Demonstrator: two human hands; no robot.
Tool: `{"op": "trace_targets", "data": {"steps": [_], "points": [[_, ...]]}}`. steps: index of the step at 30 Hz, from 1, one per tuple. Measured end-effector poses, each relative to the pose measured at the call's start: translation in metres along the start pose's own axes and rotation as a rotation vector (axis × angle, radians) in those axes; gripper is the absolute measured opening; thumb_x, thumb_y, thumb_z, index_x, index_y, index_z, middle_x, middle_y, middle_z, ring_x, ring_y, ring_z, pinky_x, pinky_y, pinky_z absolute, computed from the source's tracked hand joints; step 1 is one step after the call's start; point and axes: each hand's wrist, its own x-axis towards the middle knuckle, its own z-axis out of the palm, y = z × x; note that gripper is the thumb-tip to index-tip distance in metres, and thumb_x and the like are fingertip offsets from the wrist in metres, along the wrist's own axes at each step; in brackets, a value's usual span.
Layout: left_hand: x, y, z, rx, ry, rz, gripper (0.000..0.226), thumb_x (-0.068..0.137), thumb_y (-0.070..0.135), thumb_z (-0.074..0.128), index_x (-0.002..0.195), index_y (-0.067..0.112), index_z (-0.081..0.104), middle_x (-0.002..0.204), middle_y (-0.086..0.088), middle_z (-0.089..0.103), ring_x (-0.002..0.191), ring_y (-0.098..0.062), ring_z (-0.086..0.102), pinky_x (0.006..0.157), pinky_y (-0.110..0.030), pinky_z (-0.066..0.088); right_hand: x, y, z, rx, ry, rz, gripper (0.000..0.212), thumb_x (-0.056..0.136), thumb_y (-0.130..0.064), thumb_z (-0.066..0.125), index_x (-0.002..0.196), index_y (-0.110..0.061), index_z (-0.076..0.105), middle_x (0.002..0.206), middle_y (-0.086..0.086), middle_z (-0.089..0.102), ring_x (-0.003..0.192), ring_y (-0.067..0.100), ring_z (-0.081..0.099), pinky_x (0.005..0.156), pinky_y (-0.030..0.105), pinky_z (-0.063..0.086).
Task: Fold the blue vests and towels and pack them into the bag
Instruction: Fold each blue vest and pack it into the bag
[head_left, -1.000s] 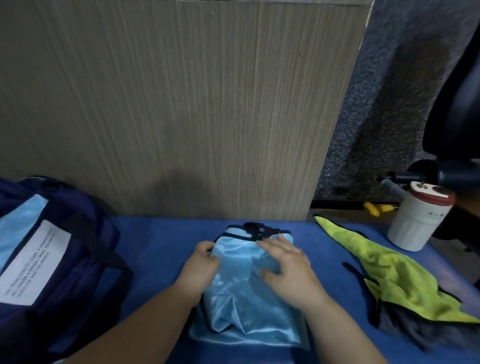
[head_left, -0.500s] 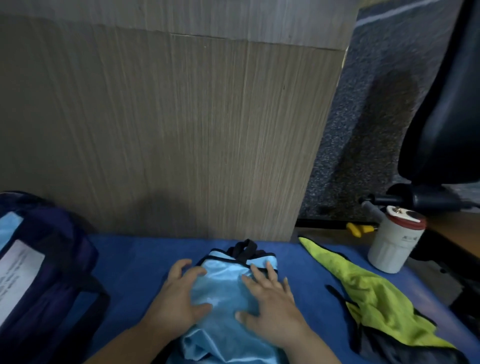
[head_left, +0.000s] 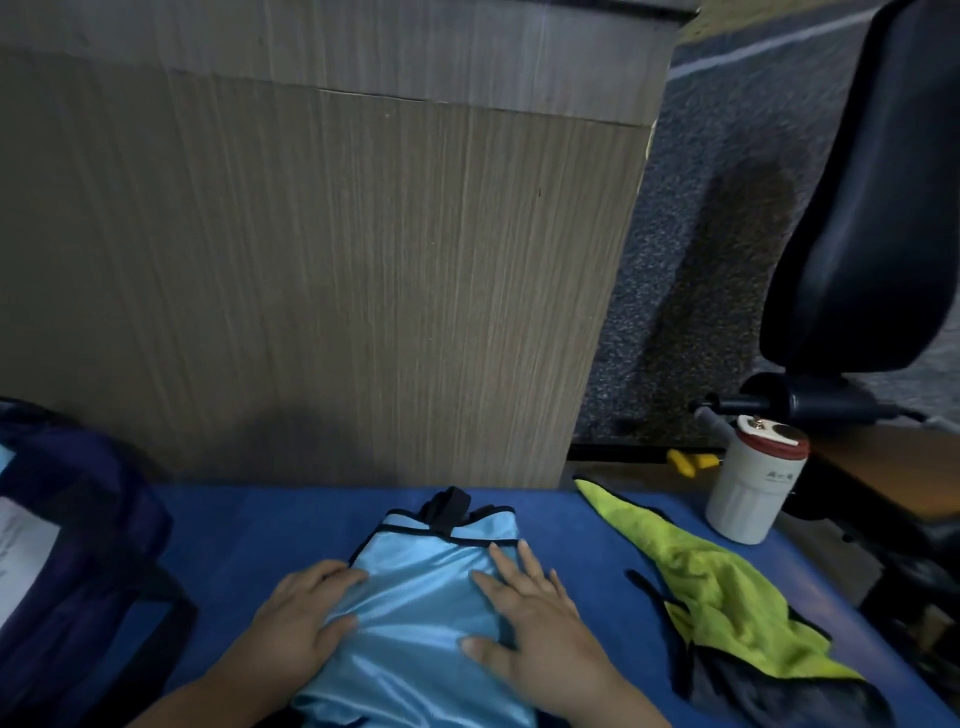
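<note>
A shiny light blue vest (head_left: 421, 597) with black edges lies folded on the blue table (head_left: 249, 525), right in front of the person. Both hands lie flat on it. The left hand (head_left: 306, 613) presses on the vest's left side with its fingers straight. The right hand (head_left: 535, 618) presses on the right side with its fingers spread out. A dark blue bag (head_left: 78, 551) sits on the table at the far left. A yellow-green towel (head_left: 722, 587) lies crumpled to the right, near a white cup with a red lid (head_left: 753, 488).
</note>
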Motion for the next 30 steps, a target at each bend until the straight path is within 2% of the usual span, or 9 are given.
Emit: {"op": "trace_targets", "data": {"steps": [2,6,9,11,13,16,23,26,30], "points": [[0.000,-0.008,-0.002,-0.074,0.033,0.008,0.050,0.070,0.069,0.032,0.111,0.089,0.012,0.129,0.028,0.036,0.119,-0.001,0.041,0.099,-0.015,0.026,-0.002,0.000,-0.002,0.009,0.000,-0.013,0.102,0.062,-0.086,0.022,0.153,-0.040,0.019,0.152,-0.030,-0.013,0.141,0.000,-0.027,0.121,0.038,-0.010],[-0.007,-0.010,-0.009,-0.148,0.098,0.057,0.040,0.089,0.031,0.063,0.103,0.067,0.053,0.133,0.021,0.038,0.119,0.002,0.043,0.094,-0.007,0.030,-0.003,0.003,0.001,0.008,0.039,-0.057,0.081,0.079,-0.078,0.035,0.150,-0.042,0.026,0.152,-0.033,-0.007,0.141,-0.004,-0.021,0.119,0.034,-0.005],[-0.011,-0.015,-0.010,-0.221,0.148,0.090,0.049,0.089,-0.001,0.061,0.086,0.048,0.065,0.127,0.024,0.041,0.116,0.008,0.044,0.087,0.001,0.032,-0.002,0.010,0.004,0.036,0.208,-0.127,0.048,0.086,-0.058,0.060,0.131,-0.043,0.054,0.139,-0.034,0.031,0.139,-0.008,0.016,0.112,0.021,0.018],[-0.014,-0.021,-0.012,-0.258,0.166,0.118,0.056,0.082,-0.011,0.062,0.079,0.044,0.068,0.112,0.025,0.053,0.110,0.012,0.047,0.086,0.000,0.035,-0.002,0.011,0.002,0.089,0.239,-0.161,0.024,0.086,-0.028,0.067,0.106,-0.041,0.068,0.108,-0.031,0.050,0.113,-0.010,0.038,0.096,0.013,0.031],[-0.017,-0.026,-0.014,-0.303,0.156,0.139,0.064,0.077,-0.014,0.062,0.075,0.049,0.068,0.102,0.022,0.061,0.100,0.006,0.056,0.084,-0.008,0.040,-0.003,0.010,0.001,0.147,0.189,-0.193,0.038,0.081,-0.003,0.061,0.092,-0.037,0.072,0.093,-0.027,0.056,0.100,-0.008,0.046,0.086,0.009,0.035],[-0.022,-0.021,-0.022,-0.391,0.021,0.114,0.069,0.081,-0.020,0.054,0.080,0.047,0.072,0.106,0.024,0.061,0.100,0.006,0.059,0.087,-0.005,0.039,-0.003,0.013,0.002,0.195,0.045,-0.206,0.057,0.074,0.013,0.049,0.090,-0.036,0.072,0.105,-0.017,0.064,0.106,-0.002,0.051,0.091,0.005,0.034],[-0.023,-0.019,-0.035,-0.406,-0.225,0.082,0.073,0.076,-0.019,0.047,0.099,0.044,0.074,0.127,0.013,0.049,0.117,0.013,0.045,0.099,-0.002,0.029,-0.005,0.027,0.000,0.220,-0.201,-0.134,0.062,0.081,-0.007,0.075,0.119,-0.053,0.058,0.136,-0.032,0.035,0.130,-0.018,0.025,0.101,-0.003,0.019],[-0.022,-0.020,-0.035,-0.313,-0.276,0.095,0.061,0.080,-0.009,0.057,0.112,0.042,0.067,0.130,0.020,0.043,0.124,0.011,0.037,0.104,-0.002,0.024,-0.008,0.023,0.001,0.208,-0.153,-0.126,0.051,0.079,-0.017,0.081,0.111,-0.052,0.063,0.135,-0.031,0.037,0.130,-0.016,0.028,0.102,-0.001,0.021],[-0.018,-0.021,-0.029,-0.203,-0.253,0.134,0.052,0.083,0.007,0.071,0.115,0.047,0.062,0.128,0.030,0.036,0.119,0.017,0.027,0.091,0.009,0.015,-0.009,0.019,0.004,0.252,-0.027,-0.131,0.030,0.075,-0.018,0.085,0.087,-0.042,0.070,0.127,-0.025,0.048,0.120,-0.019,0.039,0.095,-0.002,0.026]]}}
